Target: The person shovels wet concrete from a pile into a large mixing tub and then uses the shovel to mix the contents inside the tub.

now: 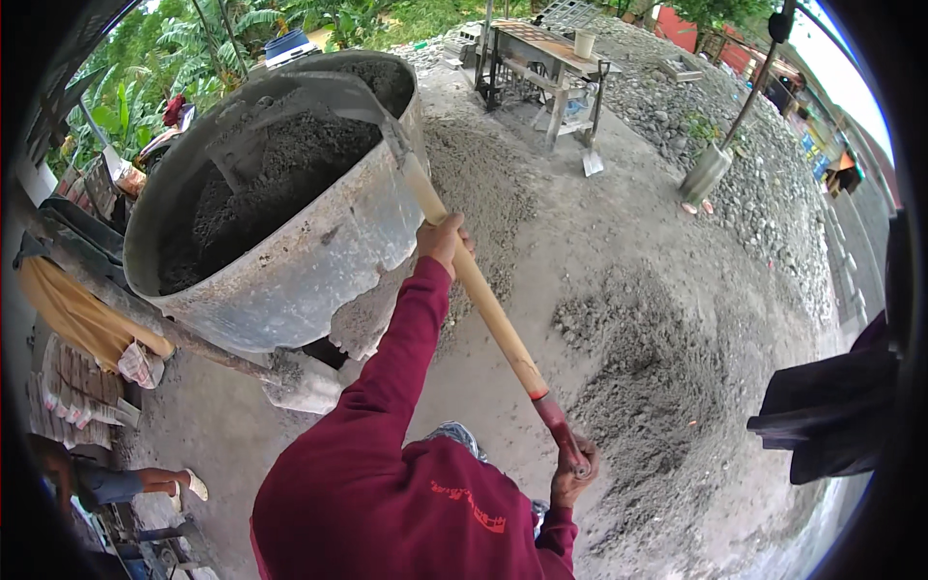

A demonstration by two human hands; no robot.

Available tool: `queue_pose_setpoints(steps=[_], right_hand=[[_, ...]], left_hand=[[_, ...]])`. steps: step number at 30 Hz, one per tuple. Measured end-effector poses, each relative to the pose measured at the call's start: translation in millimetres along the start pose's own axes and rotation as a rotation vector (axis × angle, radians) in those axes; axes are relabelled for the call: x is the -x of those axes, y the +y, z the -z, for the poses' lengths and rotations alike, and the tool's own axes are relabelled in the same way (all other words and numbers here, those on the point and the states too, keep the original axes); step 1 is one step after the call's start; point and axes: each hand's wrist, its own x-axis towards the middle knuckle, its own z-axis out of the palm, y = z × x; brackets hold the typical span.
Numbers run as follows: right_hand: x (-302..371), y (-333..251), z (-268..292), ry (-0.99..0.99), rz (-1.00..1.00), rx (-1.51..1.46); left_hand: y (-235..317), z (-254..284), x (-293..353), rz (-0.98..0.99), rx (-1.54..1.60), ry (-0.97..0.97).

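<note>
I hold a long shovel (498, 324) slantwise, its wooden shaft running up to the rim of a big round metal mixing drum (290, 275). My left hand (445, 242) is wrapped round the upper part of the shaft, close to the drum's near right side. Lower down, my right hand (576, 471) is closed on the red grip end. The shovel's grey metal head reaches over the drum's edge and blends with it, so its blade is hard to make out. Dark grey wet mix (280, 174) lies inside the drum.
A heap of grey sand and gravel (657, 387) lies to my right. Farther off stand a wooden table (546, 43), another shovel (594, 155) and a post in a concrete base (708, 174). Stacked bags (82, 391) and a person's legs (159, 480) are at left.
</note>
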Motion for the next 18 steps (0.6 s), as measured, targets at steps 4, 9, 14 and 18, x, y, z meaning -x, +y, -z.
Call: queue_pose_setpoints(steps=[4,9,14,18], right_hand=[[-36,15,10,-0.079,-0.02,0.012],[-113,0,-2,-0.105,-0.086,0.014],[-195,21,-12,-0.14,0.056,0.012],[-270,49,-3,-0.133,0.104,0.051]], left_hand=[[12,-53,-2,-0.025,0.033,-0.15],[-9,-79,-65,-0.101,0.081,-0.038],[-41,-92,-133,0.009,0.125,-0.003],[-70,-75,-181,0.056,0.145,-0.057]])
